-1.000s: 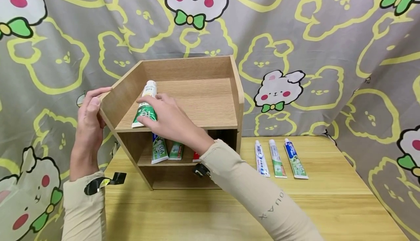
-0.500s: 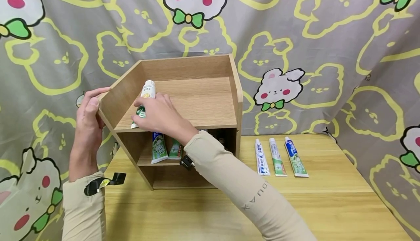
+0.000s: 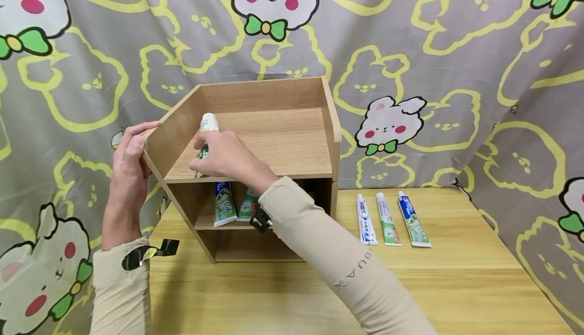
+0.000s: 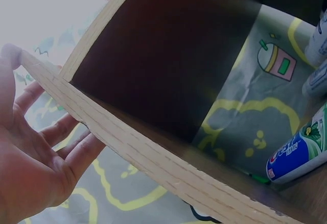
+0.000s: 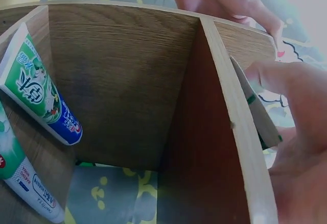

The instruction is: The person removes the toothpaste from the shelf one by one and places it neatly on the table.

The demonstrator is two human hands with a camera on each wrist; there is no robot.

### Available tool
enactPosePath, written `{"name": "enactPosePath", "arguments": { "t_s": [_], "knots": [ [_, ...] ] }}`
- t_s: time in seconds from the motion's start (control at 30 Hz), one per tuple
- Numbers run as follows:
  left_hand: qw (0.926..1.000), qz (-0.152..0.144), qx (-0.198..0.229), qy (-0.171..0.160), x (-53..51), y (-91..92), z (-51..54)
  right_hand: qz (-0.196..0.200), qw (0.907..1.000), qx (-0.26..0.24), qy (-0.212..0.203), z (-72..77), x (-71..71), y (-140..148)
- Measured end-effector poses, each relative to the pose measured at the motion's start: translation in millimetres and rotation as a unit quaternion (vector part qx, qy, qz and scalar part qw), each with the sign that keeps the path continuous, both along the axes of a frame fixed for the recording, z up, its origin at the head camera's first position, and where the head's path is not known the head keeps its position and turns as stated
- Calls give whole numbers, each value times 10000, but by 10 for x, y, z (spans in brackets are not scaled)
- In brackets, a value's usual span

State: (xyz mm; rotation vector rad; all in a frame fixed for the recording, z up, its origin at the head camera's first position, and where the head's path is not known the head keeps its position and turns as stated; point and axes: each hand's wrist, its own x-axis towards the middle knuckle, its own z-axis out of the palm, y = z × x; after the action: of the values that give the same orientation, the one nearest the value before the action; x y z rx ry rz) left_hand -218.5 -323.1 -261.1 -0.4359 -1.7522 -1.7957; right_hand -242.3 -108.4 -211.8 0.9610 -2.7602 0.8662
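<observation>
My left hand (image 3: 126,173) grips the slanted left side panel of a small wooden shelf (image 3: 278,132). In the left wrist view its thumb is at the panel's edge (image 4: 138,137), and the fingers touch the outer face. My right hand (image 3: 232,155) holds a white and green toothpaste tube (image 3: 209,122) at the left of the top board, cap end pointing back. Much of the tube is hidden by that hand. The right wrist view shows its flat end (image 5: 260,114) beside the board's front edge, near the thumb.
In the middle compartment lie a blue and green toothpaste tube (image 3: 224,206) and a green and white tube (image 3: 248,206); my right arm hides more. Three tubes, white-blue (image 3: 366,221), white-green (image 3: 389,221) and blue-green (image 3: 414,221), lie in a row on the table (image 3: 456,274). A patterned curtain (image 3: 292,56) hangs behind.
My right fingers have closed further around the tube, which has turned so less of its green label shows. My left hand stays on the side panel.
</observation>
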Motion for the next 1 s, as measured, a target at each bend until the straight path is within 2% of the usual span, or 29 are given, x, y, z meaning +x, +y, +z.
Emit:
{"name": "enactPosePath", "arguments": {
  "t_s": [0.13,0.3,0.6,0.77,0.87,1.0],
  "knots": [
    [10000,-24,11,-40,3,-3,-5,202,9975,-547,-390,3,-7,117],
    [9999,-85,-77,-60,2,-10,6,465,9900,-1072,-796,18,15,283],
    [9999,57,-83,-55,13,0,-4,545,9741,-1824,-1223,-45,97,468],
    [9999,6,-122,-57,19,0,-5,588,9570,-2371,-1565,-89,151,562],
    [9999,5,-121,-33,16,1,-3,678,9410,-2758,-1839,-111,174,624],
    [10000,-16,-81,25,11,3,6,844,9261,-3140,-1911,-152,181,700]
  ]
}}
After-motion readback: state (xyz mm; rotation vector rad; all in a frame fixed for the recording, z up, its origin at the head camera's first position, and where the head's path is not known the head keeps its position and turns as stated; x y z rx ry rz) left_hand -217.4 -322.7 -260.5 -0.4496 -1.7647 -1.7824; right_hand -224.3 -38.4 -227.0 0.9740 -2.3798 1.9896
